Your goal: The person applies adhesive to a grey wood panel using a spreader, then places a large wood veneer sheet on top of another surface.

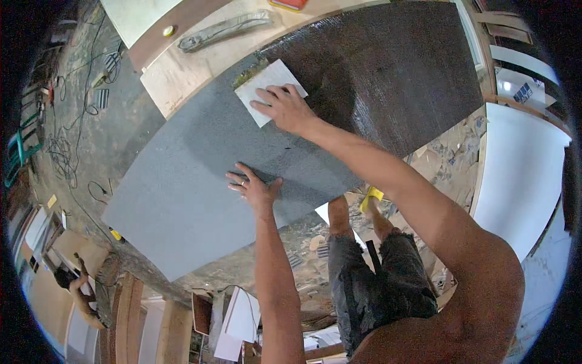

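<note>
A large panel (176, 200) lies in front of me, matt grey on its left part and dark, shiny brown on its right part. With my right hand (288, 109) I grip a white rectangular flat piece (267, 82), like a spreader, tilted on the panel where grey meets brown. A yellowish-brown smear (245, 74) shows along its far left edge. My left hand (254, 188) rests on the grey part, fingers spread, a ring on one finger, with nothing in it. The underside of the white piece is hidden.
Beyond the panel, a pale wooden board (182, 73) carries a plastic-wrapped bundle (225, 30), a small tape roll (168, 30) and a red object (288, 5). A white panel (515, 176) stands at right. Cables (63, 151) cross the floor at left. Another person (82, 291) is at lower left.
</note>
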The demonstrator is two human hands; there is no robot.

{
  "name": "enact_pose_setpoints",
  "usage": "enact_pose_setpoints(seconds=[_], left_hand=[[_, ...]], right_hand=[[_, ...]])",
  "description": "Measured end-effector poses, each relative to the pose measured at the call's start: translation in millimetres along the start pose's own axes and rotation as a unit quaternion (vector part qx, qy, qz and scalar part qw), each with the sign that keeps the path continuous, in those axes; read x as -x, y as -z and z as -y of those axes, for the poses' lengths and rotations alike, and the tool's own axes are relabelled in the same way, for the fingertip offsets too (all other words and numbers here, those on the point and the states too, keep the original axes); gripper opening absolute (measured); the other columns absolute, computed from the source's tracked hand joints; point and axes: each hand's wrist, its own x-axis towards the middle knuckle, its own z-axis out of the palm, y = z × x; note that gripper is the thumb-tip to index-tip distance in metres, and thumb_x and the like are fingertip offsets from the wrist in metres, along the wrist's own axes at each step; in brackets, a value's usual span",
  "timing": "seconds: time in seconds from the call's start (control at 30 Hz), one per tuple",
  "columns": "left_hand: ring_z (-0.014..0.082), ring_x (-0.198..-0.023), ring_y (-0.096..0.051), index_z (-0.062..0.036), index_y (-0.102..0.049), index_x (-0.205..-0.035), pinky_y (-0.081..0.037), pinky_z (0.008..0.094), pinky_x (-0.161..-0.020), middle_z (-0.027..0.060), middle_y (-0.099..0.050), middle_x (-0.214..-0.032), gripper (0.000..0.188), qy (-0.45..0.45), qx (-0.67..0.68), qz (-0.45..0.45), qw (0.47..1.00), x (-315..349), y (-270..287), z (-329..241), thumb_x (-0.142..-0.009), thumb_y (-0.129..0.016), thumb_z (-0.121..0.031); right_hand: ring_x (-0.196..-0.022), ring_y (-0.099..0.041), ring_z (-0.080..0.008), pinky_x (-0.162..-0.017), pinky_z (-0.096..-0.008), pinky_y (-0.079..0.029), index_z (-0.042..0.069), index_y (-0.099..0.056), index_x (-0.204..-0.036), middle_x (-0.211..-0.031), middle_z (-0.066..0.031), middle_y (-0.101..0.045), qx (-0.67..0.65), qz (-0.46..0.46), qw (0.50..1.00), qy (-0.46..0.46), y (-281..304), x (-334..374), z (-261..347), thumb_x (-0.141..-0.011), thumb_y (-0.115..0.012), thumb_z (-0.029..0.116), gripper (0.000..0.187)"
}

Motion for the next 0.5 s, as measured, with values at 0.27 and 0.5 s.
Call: enact_pose_setpoints(seconds=[0.27,0.5], left_hand=[[0.0623,-0.143,0.000,-0.0151,0.005,-0.160,-0.041,0.0692,-0.103,0.0301,0.014,-0.161,0.147,0.003,-0.020,-0.023,1.000,-2,-3,1,-0.056,-0.097,-0.038],[0.0625,-0.143,0.006,-0.0186,0.010,-0.159,-0.038,0.0725,-0.104,0.0260,0.023,-0.160,0.149,0.005,0.003,-0.009,1.000,-12,-9,4,-0.057,-0.096,-0.039]], right_hand=[[-0.122,-0.050,-0.0219,-0.099,-0.0474,-0.037,0.024,-0.063,-0.130,-0.138,-0.0031,-0.054,0.030,0.018,0.999,-0.018,-1,-46,-4,-0.092,-0.052,0.018,0.040],[-0.121,-0.051,-0.0220,-0.100,-0.0475,-0.036,0.024,-0.063,-0.130,-0.137,-0.0026,-0.054,0.024,0.011,1.000,-0.009,5,-45,-8,-0.091,-0.053,0.016,0.041]])
